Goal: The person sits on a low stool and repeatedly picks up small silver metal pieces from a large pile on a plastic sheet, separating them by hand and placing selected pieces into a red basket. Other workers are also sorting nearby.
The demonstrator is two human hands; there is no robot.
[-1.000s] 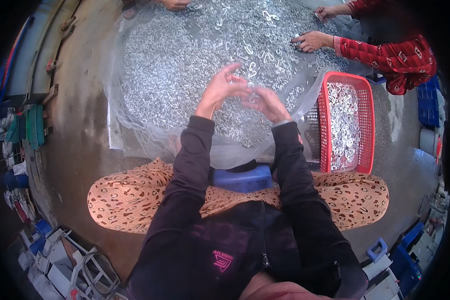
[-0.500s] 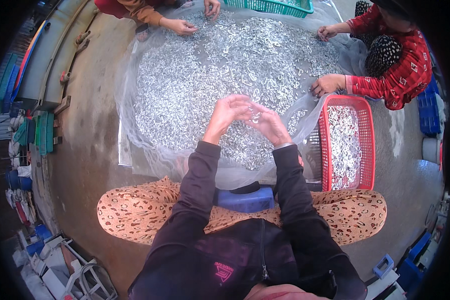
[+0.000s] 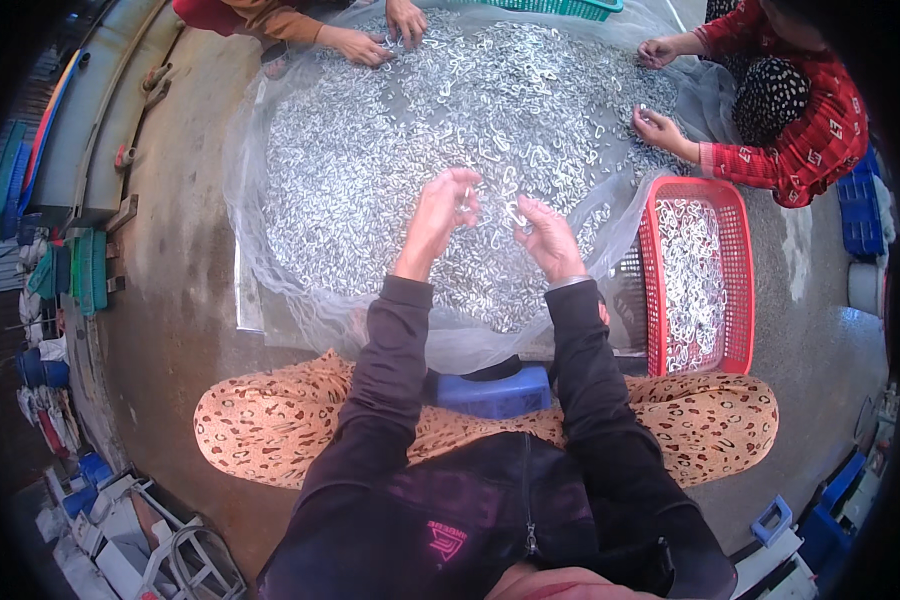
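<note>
A broad heap of small silvery pieces (image 3: 340, 190), like tiny fish, lies on a pale mesh net (image 3: 255, 250), with longer white curled strips (image 3: 535, 175) scattered among them. Over its near part, my left hand (image 3: 435, 218) has its fingers curled, and a small white curled strip shows at the fingertips. Opposite it, my right hand (image 3: 550, 243) pinches another white curled strip between thumb and fingers. The two hands are apart, palms facing each other. Right of them stands a red plastic basket (image 3: 740, 270) holding many white curled strips.
At the far left of the heap are a co-worker's two hands (image 3: 365, 45). Another person in a red patterned sleeve (image 3: 790, 160) works at the right. A green basket (image 3: 580, 8) stands at the far edge. A blue plastic stool (image 3: 495, 393) is between my legs.
My hands, which were together at the fingertips, have drawn apart. The right co-worker's nearer hand has lifted from the heap and turned. The red basket stays put.
</note>
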